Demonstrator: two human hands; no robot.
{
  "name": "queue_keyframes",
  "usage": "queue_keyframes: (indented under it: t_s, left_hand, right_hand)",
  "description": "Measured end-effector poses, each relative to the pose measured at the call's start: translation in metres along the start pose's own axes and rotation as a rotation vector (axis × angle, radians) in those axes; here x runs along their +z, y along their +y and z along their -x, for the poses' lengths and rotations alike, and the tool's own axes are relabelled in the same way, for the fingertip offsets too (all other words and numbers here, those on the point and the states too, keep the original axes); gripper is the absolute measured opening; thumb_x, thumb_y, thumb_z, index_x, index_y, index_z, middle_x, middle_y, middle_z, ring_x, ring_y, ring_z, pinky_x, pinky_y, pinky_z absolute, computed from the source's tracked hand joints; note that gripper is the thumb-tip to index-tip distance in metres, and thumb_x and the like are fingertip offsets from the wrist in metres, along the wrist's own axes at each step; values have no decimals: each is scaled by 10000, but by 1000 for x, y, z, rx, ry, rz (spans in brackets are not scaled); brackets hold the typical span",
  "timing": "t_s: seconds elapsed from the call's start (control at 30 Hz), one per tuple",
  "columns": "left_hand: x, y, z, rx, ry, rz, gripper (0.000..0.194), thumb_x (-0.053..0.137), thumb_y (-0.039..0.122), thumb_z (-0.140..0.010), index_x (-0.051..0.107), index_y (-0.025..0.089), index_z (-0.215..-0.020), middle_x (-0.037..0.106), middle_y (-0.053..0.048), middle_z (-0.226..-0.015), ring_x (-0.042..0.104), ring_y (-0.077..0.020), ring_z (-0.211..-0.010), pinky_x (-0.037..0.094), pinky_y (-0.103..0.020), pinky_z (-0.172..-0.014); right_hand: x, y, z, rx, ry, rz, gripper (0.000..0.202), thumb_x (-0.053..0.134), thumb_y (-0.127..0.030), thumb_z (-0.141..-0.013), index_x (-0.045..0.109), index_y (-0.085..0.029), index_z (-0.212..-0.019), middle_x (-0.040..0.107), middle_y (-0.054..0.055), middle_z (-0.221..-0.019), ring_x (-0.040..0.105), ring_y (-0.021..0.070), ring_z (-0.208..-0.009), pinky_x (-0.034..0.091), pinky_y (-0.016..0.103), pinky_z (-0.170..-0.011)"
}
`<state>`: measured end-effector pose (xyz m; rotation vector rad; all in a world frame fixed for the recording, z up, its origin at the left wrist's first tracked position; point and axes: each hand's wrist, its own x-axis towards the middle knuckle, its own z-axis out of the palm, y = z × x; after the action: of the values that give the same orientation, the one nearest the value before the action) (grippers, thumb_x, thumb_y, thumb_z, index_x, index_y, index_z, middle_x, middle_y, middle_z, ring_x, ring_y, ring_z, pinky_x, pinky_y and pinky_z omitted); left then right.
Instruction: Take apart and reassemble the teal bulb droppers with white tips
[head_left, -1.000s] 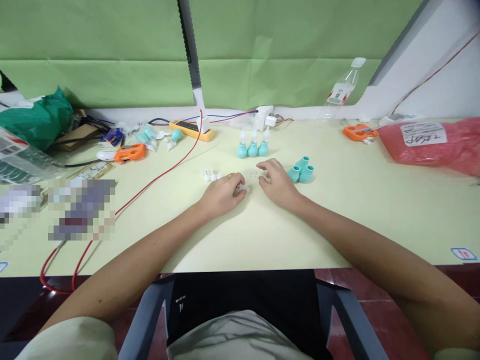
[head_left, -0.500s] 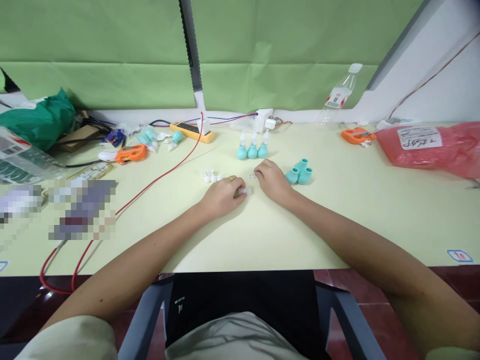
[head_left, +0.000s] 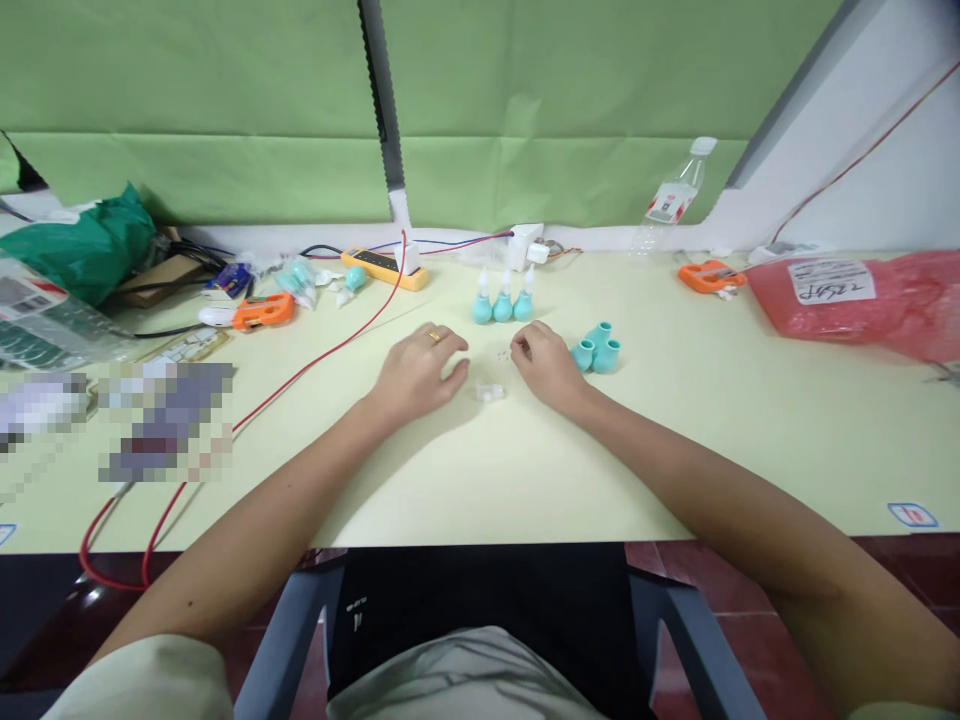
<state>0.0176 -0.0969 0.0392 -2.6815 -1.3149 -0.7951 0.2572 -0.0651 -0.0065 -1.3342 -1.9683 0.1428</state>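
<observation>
My left hand (head_left: 421, 372) hovers low over the table with thumb and fingers apart, holding nothing. To its right a small clear plastic piece (head_left: 491, 392) lies on the tabletop. My right hand (head_left: 546, 362) rests on the table, fingers curled and tips pinched; whatever they hold is too small to make out. Beside those fingertips are several tiny clear bits (head_left: 502, 355). Three teal bulbs with clear pointed tips (head_left: 503, 305) stand in a row behind. Three teal open-necked bulbs (head_left: 598, 350) cluster right of my right hand. My left hand hides the small white parts.
A red cable (head_left: 322, 358) crosses the table on the left. At the back are a yellow power strip (head_left: 384, 269), a white plug (head_left: 525, 246) and a plastic bottle (head_left: 675, 195). Orange-handled cutters (head_left: 711, 277) and a red bag (head_left: 847, 305) lie right; a green bag (head_left: 94, 240) lies left.
My left hand has let go of the clear plastic piece and moved left, its fingers opening. The piece now lies on the table. My right hand has barely moved.
</observation>
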Motion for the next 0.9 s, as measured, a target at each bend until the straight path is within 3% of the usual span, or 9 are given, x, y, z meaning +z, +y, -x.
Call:
queue_keyframes:
  t_s: [0.1, 0.2, 0.4, 0.5, 0.63, 0.73, 0.9]
  left_hand:
    - [-6, -18, -2, 47, 5, -116, 282, 543, 230, -920, 715, 160, -1132, 715, -135, -1120, 567, -319, -1088, 461, -479, -942]
    - [-5, -29, -2, 79, -63, -191, 281, 560, 203, -895, 740, 161, -1106, 724, -148, -1082, 542, -349, -1093, 442, -506, -906]
    - [6, -31, -1, 111, -73, -122, 275, 490, 110, -926, 758, 166, -945, 735, -141, -940, 561, -327, -1043, 426, -488, -862]
    - [5, -24, -3, 4, 55, 175, 209, 532, 155, -938, 738, 175, -918, 730, -110, -948, 608, -262, -969, 457, -430, -873]
    - [6, -5, -6, -350, 214, 824, 125, 670, 288, -896, 696, 167, -916, 729, -65, -868, 650, -170, -764, 492, -312, -735]
    - [14, 6, -6, -482, 164, 1201, 213, 735, 336, -852, 659, 142, -899, 727, -66, -781, 662, -156, -689, 510, -305, -710]
    - [29, 13, -4, -558, 63, 1553, 320, 862, 315, -742, 654, 129, -898, 728, -68, -775, 696, -163, -749, 526, -307, -762]
  right_hand:
    - [-5, -2, 3, -6, 63, -88, 108, 529, -155, -905, 576, -202, -820, 623, 63, -858, 603, 218, -826, 479, 356, -777]
    - [-10, -6, 8, -8, 103, -152, 87, 553, -176, -892, 588, -204, -817, 633, 43, -832, 601, 192, -765, 479, 333, -717]
    - [-12, -13, 16, 13, 82, -288, 39, 608, -178, -832, 625, -197, -802, 645, 28, -806, 604, 169, -715, 490, 315, -657]
    - [-11, -16, 17, 87, 53, -473, 17, 636, -177, -802, 635, -194, -797, 648, 17, -782, 611, 159, -703, 495, 299, -621]
    - [-16, -27, 18, 225, -7, -780, 44, 668, -208, -799, 633, -187, -816, 618, -14, -720, 575, 120, -563, 493, 287, -531]
    - [-23, -37, 20, 184, -5, -892, 53, 681, -195, -803, 652, -183, -846, 621, -14, -749, 600, 116, -552, 535, 309, -559]
    - [-28, -43, 23, -9, 47, -870, 26, 699, -195, -860, 683, -191, -880, 623, 26, -881, 633, 133, -653, 565, 333, -611]
